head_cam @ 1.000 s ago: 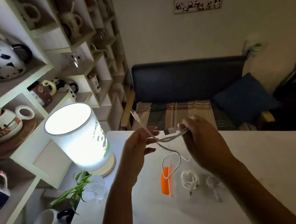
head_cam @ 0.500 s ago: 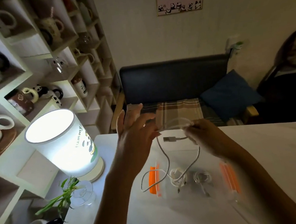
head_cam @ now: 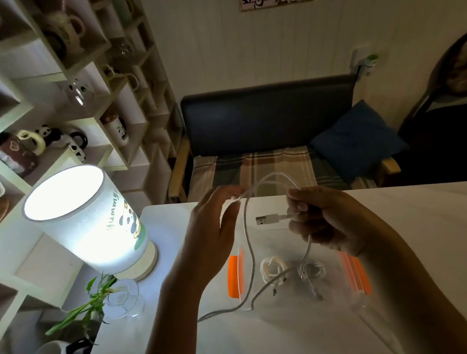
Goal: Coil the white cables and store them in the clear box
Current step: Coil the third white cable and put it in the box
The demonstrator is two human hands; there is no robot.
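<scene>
Counter point(head_cam: 403, 232): white, flat, carries everything below.

Clear box point(head_cam: 349, 294): thin see-through plastic with orange latches at left and right, sitting open on the counter under the hands. Judged light and rigid, likely to slide on the smooth top if nudged; best steadied by a wall or latch end. Two coiled cables point(head_cam: 272, 268) lie inside it, one thicker and one thinner, side by side near the middle.

Loose cable point(head_cam: 249, 249): white, thin, limp. One arc stands above the hands; from there it drops past the left latch, trails over the box's near edge and runs out onto the counter toward the left. Judged very light, soft, a little springy, so loops will want to open unless pinched where they cross. The smooth jacket looks slippery. Take hold near the plug and gather each turn at that same spot.

Left hand point(head_cam: 212, 233): grip mostly spread, fingertips nipping the cable at the arc's left foot.

Right hand point(head_cam: 320, 219): grip curled, pinching the cable just behind the plug.

Plug point(head_cam: 266, 219): flat metal end, pointing left, in the air between the hands; stiff, a sound handle.
</scene>
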